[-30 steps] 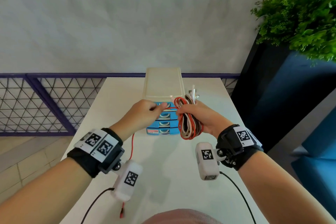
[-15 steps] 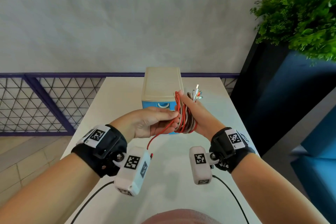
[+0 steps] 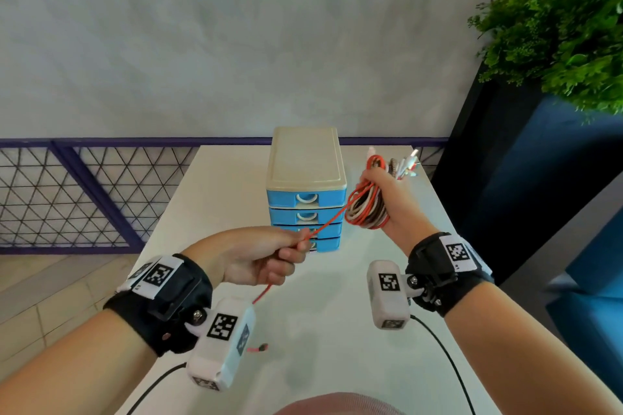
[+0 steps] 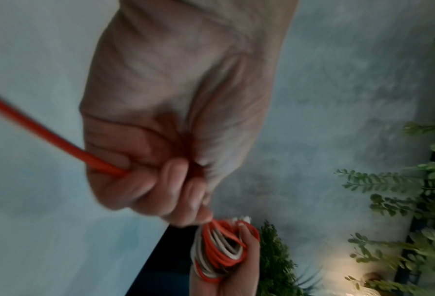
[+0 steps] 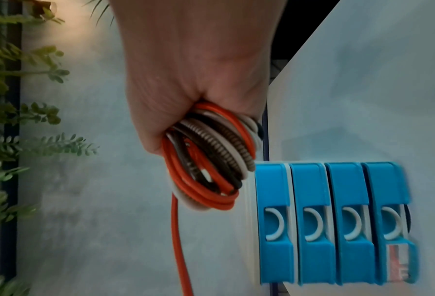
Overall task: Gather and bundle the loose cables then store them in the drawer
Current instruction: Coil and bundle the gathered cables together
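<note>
Holding coiled cable bundle (image 3: 367,209) aloft beside the drawer unit (image 3: 305,209), right hand (image 3: 392,202) grip closed round it | left hand (image 3: 256,256) pinches the red cable tail (image 3: 325,227) | light, limp, springy; likely uncoils unless gripped mid-coil.

Left hand (image 4: 165,124) fingers curled, pinching thin orange cable (image 4: 41,138) running off upper left. Below, right hand (image 4: 236,276) grips coiled orange-and-white cable bundle (image 4: 219,254). Blurry green fern-like plant (image 4: 399,200) at right.
</note>
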Demonstrator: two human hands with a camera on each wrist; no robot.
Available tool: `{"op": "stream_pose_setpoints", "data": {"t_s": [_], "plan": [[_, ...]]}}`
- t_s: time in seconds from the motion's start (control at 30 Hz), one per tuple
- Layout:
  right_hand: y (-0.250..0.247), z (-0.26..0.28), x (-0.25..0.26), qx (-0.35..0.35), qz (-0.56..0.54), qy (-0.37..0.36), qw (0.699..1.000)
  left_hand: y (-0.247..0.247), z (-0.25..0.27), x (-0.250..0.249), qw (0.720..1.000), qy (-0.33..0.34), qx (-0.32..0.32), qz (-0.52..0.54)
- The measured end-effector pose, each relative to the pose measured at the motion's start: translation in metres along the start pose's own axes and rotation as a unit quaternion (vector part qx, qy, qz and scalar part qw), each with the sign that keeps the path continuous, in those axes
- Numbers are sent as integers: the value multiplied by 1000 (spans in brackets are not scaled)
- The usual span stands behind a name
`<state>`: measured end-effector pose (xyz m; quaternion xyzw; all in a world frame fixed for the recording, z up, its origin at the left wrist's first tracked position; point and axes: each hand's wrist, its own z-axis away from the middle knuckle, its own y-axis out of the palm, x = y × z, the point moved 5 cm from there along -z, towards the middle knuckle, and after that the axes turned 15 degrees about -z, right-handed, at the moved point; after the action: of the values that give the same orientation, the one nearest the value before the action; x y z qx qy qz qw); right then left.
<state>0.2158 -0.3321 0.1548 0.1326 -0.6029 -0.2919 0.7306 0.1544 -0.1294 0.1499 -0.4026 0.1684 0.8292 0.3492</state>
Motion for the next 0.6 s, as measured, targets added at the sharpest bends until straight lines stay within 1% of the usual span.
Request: {"op": "stream_pose_setpoints", "data": {"t_s": [0.07,0.1,0.13,0.17,0.2,0.27,0.3,0.43,0.53,0.6], "plan": [[-5,-2,5,-12,-37,21,999,-1,1,11,999,-8,26,-25],[-5,-1,7,-9,-46,33,998,-2,1,14,999,-6,29,-43],[-3,1,8,0,-49,45,998,-5,-1,16,997,-1,17,-72],[-1,2,8,13,-47,58,997,-8,-2,16,993,8,-8,-119],[1,3,7,27,-35,72,996,-12,-3,13,983,20,-41,-179],[5,6,3,58,7,109,992,-17,-3,3,948,41,-109,-295],[8,8,1,75,30,123,989,-20,-4,-2,931,48,-141,-332],[17,15,-6,133,77,143,978,-29,-6,-24,887,92,-248,-379],[25,25,-14,175,137,164,961,-30,-7,-36,862,127,-296,-390],[30,30,-21,199,152,193,949,-29,-9,-40,846,151,-324,-396]]}}
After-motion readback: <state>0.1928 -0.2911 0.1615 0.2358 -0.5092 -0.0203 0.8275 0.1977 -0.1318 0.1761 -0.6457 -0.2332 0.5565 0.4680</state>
